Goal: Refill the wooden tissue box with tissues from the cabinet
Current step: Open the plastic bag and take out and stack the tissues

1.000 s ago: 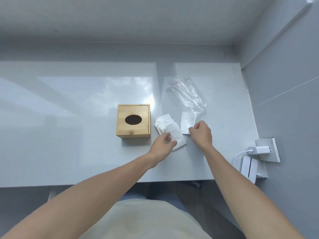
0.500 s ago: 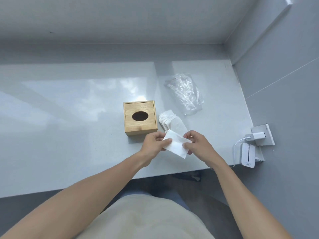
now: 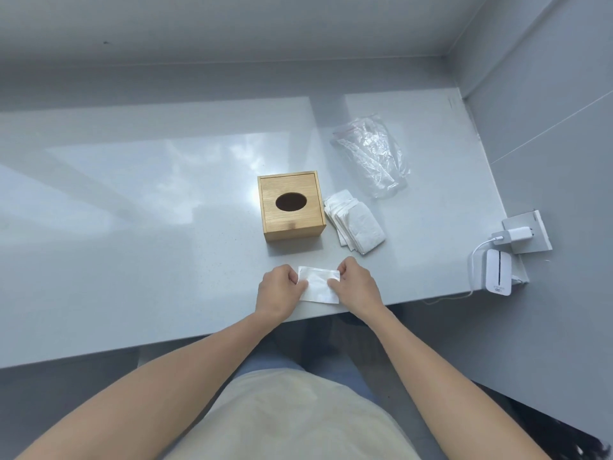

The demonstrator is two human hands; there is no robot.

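Both hands, left point(image 3: 278, 290) and right point(image 3: 355, 287), pinched one tissue point(image 3: 318, 288) by its far corners near the counter point(image 3: 132, 227) edge. Just beyond stood the box point(image 3: 291, 205), lid closed, with the tissue stack point(image 3: 356, 225) beside its right wall.

A glossy, smooth pale grey countertop point(image 3: 132, 210) mirrors soft light. At its centre sits a matt, light wooden box point(image 3: 291, 206) with visible grain; at its 3 o'clock lies a stack of soft white paper tissues point(image 3: 356, 224), slightly textured. At 1 o'clock, a crinkled clear plastic bag point(image 3: 373, 154) shines; at 6 o'clock, one thin white tissue point(image 3: 319, 289).
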